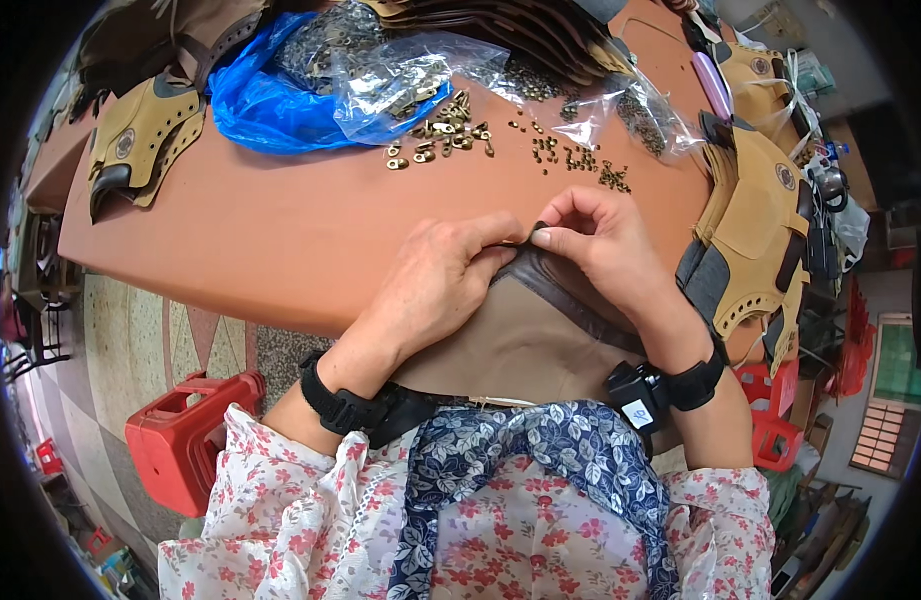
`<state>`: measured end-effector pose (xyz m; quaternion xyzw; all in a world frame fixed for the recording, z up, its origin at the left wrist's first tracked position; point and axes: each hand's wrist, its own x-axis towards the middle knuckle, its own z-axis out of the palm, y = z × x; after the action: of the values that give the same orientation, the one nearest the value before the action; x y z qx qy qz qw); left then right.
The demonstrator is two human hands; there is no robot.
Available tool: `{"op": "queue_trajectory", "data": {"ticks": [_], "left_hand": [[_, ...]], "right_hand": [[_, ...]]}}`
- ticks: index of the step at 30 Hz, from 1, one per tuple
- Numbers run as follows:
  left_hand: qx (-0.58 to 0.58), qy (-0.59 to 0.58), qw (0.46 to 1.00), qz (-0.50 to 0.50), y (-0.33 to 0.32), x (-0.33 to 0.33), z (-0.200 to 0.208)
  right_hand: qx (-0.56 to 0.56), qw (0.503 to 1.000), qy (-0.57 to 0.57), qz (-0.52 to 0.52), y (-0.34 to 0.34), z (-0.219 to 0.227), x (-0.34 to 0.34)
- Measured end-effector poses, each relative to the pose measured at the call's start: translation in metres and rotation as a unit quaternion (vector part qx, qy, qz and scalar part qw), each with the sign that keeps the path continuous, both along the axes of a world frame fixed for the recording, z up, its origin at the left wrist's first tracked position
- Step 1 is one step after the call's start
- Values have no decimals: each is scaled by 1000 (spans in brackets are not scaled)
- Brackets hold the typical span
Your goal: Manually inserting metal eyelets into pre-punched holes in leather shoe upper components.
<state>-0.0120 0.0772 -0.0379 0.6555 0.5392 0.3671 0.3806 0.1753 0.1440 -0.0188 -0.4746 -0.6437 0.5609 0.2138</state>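
While the left hand [441, 268] pinches the shiny dark edge of the flat brown piece [536, 350], the right hand [609, 238] squeezes that edge too. The piece is between the leafy blue cloth [571, 432] and little metal bits [614, 178] on the smooth orange table [251, 220].

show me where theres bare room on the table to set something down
Widest: the table's left part, bordered by the tan piece, the blue bag and the left hand. A narrower patch lies between the right hand and the tan stack. Crowded: far side, with clear bags and metal fittings.
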Motion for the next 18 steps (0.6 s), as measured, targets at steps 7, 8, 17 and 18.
{"op": "queue_trajectory", "data": {"ticks": [7,8,17,18], "left_hand": [[-131,-134,982,-29,2,-11,-9],[-152,-142,978,-33,4,-13,-5],[-153,-122,980,-18,7,-12,-8],[-148,-123,981,-17,6,-12,-10]], "right_hand": [[41,999,-4,1,0,2,7],[60,998,2,11,0,4,9],[279,896,-333,-89,37,6,64],[294,896,-322,-85,36,4,62]]}}
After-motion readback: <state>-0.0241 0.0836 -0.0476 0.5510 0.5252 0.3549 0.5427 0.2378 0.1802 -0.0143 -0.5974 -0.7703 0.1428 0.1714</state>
